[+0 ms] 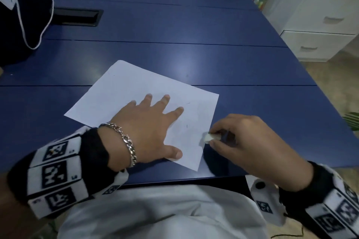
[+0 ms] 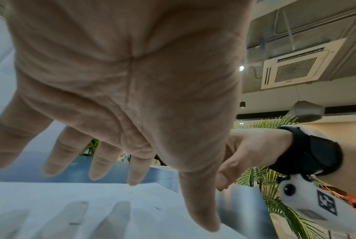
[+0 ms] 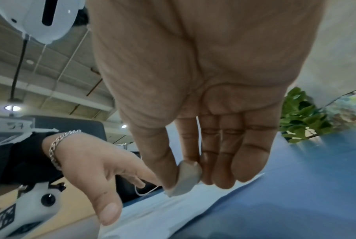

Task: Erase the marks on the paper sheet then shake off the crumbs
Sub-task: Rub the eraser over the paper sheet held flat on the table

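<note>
My left hand (image 1: 147, 132) lies flat on the paper sheet (image 1: 120, 91), fingers spread, pinning it to the blue tabletop (image 1: 194, 25). My right hand (image 1: 250, 145) has its grip pinched on a small pale eraser (image 1: 210, 137) between thumb and forefinger, the other fingers curled beside it. The eraser's tip sits at the sheet's right edge, near the corner closest to me — touching or just above the paper, I cannot tell which.

I judge this to be the erasing step, not yet finished: two short dark marks show on the sheet, one (image 1: 187, 126) just past my left forefinger toward the eraser, another (image 1: 188, 103) farther up. The next move, as I see it, calls for bringing the eraser inward onto the nearer mark and rubbing in short strokes while my left hand keeps the thin sheet from sliding or buckling. Shaking off the crumbs comes after.

Much is hard to read. Whatever lies under my left palm is hidden, so more marks may be there. Faint grey smudging near the right edge may be rubbed-out pencil or only shadow. I cannot make out any crumbs. A dark bag (image 1: 19, 25) at the far left is cut off by the frame.
</note>
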Motion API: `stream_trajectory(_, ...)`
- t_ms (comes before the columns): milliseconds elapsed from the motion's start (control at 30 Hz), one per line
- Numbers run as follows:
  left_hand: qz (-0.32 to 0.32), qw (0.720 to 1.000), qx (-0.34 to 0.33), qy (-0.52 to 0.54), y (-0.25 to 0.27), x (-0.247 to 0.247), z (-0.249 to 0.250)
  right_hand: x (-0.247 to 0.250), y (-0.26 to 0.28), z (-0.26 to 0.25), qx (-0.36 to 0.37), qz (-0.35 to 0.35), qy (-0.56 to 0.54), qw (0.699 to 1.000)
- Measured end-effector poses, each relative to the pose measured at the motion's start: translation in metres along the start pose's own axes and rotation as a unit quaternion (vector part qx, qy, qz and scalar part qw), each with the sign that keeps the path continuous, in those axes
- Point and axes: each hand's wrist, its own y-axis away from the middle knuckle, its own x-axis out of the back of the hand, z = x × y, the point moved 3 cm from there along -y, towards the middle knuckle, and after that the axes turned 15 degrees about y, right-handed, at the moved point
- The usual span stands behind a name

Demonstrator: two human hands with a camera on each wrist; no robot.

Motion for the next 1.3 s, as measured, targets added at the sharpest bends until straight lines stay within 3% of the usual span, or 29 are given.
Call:
stream_trajectory(333,0.039,0.997,0.038,0.048,-0.042,0.001,-0.007,0.021,-0.080,0.009,0.062,-0.005,0.045,0.997)
stream_trajectory(500,0.016,0.995,0.062,0.073,-0.057,-0.002,-0.005,0.011,-0.114,0.001,0.093,-0.015,0.105,0.990)
stream_trajectory(600,0.016,0.993,0.073,0.093,-0.059,-0.006,-0.008,0.004,-0.112,0.000,0.086,-0.019,0.109,0.990)
stream_trajectory(733,0.019,0.993,0.077,0.093,-0.061,-0.007,-0.009,-0.002,-0.090,-0.016,0.146,-0.073,0.105,0.981)
stream_trajectory(933,-0.001,0.992,0.083,0.090,-0.063,-0.006,-0.007,0.011,-0.119,0.012,0.068,-0.022,0.120,0.990)
stream_trajectory(1100,-0.011,0.991,0.091,0.096,-0.066,-0.008,-0.008,0.002,-0.090,-0.017,0.163,-0.071,0.116,0.977)
stream_trajectory(1300,-0.028,0.990,0.096,0.101,-0.066,-0.006,-0.007,0.012,-0.119,0.021,0.094,0.002,0.115,0.989)
